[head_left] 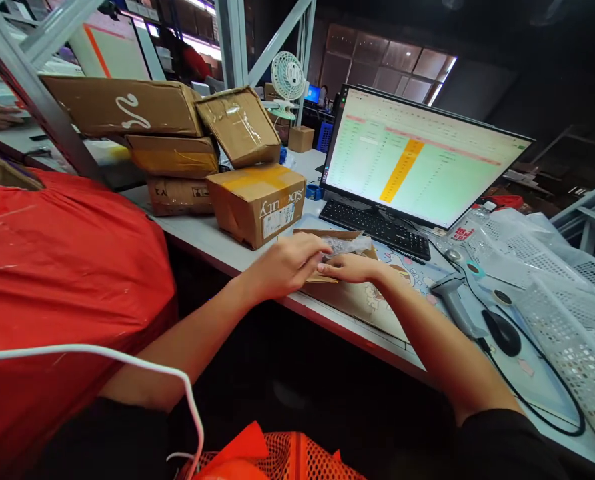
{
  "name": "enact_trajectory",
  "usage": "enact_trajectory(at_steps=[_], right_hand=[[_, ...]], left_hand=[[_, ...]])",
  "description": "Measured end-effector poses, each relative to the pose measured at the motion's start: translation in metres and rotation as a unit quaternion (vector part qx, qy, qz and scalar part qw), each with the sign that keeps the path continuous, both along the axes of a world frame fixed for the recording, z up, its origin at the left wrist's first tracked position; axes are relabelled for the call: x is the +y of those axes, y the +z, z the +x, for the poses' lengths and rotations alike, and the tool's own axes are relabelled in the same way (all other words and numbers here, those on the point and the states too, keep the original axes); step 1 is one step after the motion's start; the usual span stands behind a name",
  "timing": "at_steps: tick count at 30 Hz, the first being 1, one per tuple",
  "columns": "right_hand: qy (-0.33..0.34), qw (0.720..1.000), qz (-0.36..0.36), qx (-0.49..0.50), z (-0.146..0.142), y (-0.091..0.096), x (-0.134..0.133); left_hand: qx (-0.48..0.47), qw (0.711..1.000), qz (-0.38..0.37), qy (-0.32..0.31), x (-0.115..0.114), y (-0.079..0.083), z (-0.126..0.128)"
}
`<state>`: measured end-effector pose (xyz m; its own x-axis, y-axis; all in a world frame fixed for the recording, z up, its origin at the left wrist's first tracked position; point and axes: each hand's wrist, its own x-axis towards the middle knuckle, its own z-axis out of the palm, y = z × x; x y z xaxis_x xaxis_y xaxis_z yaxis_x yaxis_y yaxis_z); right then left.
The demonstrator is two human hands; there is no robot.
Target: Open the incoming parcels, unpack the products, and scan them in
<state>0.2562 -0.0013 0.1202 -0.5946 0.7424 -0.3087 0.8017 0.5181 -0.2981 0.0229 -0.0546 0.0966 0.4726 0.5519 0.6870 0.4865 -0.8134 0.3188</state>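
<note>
A small cardboard box [361, 301] lies at the front edge of the desk with a flap raised at its far side. Crumpled clear plastic wrap [351, 245] pokes out of it. My left hand [292, 261] is closed over the box's left side, its bent fingers reaching toward the plastic; whatever they pinch is hidden. From the other side my right hand [351, 268] rests over the box, its thumb pointing left toward my left fingertips. The rest of its fingers are mostly hidden, so its grip is unclear.
Taped cardboard boxes [257, 200] are stacked to the left, beside a large red bag [72, 267]. Behind my hands stand a keyboard [372, 229] and a monitor [422, 160]. A barcode scanner [456, 303], a mouse [501, 332] and a white basket [567, 347] are to the right.
</note>
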Motion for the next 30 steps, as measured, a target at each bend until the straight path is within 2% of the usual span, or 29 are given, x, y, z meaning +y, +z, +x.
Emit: enact_trajectory(at_steps=[1,3,5,7,8,9,11,13,15,17,19,21,23,25,27,29,30], right_hand=[[-0.003,1.000,-0.005,0.004,-0.003,-0.002,-0.002],[0.003,1.000,0.002,0.019,-0.007,-0.004,-0.012],[0.041,0.996,0.049,0.070,0.000,-0.004,-0.025],[0.053,0.975,0.143,0.162,0.020,-0.004,-0.039],[0.018,0.957,0.203,0.208,0.034,-0.004,-0.044],[-0.046,0.936,0.257,0.238,0.049,-0.006,-0.048],[-0.219,0.896,0.316,0.221,0.078,-0.014,-0.048],[-0.343,0.887,0.283,0.123,0.097,-0.030,-0.044],[-0.371,0.904,0.210,0.036,0.106,-0.049,-0.038],[-0.357,0.919,0.168,0.012,0.110,-0.062,-0.034],[-0.355,0.920,0.164,0.026,0.116,-0.061,-0.034],[-0.373,0.910,0.175,0.047,0.126,-0.044,-0.035],[-0.359,0.899,0.193,0.158,0.133,-0.017,-0.038],[-0.272,0.883,0.192,0.332,0.128,0.009,-0.041],[-0.137,0.872,0.154,0.445,0.106,0.025,-0.041],[-0.043,0.900,0.119,0.417,0.075,0.028,-0.037],[-0.026,0.923,0.119,0.364,0.059,0.026,-0.034]], left_hand=[[0.074,0.995,-0.072,-0.004,0.006,0.008,0.012],[0.201,0.961,-0.185,0.051,0.022,0.015,0.032],[0.278,0.927,-0.217,0.126,0.038,0.014,0.045],[0.309,0.916,-0.199,0.161,0.048,0.011,0.050],[0.318,0.914,-0.191,0.164,0.050,0.010,0.051],[0.323,0.913,-0.187,0.165,0.051,0.010,0.051],[0.334,0.909,-0.185,0.166,0.051,0.013,0.049],[0.348,0.906,-0.179,0.160,0.052,0.017,0.048],[0.366,0.901,-0.179,0.147,0.053,0.022,0.047],[0.387,0.892,-0.193,0.131,0.055,0.025,0.047],[0.399,0.886,-0.207,0.114,0.057,0.026,0.046],[0.397,0.889,-0.205,0.098,0.059,0.024,0.045],[0.389,0.896,-0.194,0.087,0.060,0.020,0.043],[0.384,0.899,-0.191,0.083,0.061,0.017,0.042],[0.380,0.901,-0.196,0.080,0.062,0.014,0.042],[0.361,0.910,-0.195,0.060,0.063,0.011,0.041],[0.345,0.917,-0.194,0.044,0.063,0.009,0.040]])
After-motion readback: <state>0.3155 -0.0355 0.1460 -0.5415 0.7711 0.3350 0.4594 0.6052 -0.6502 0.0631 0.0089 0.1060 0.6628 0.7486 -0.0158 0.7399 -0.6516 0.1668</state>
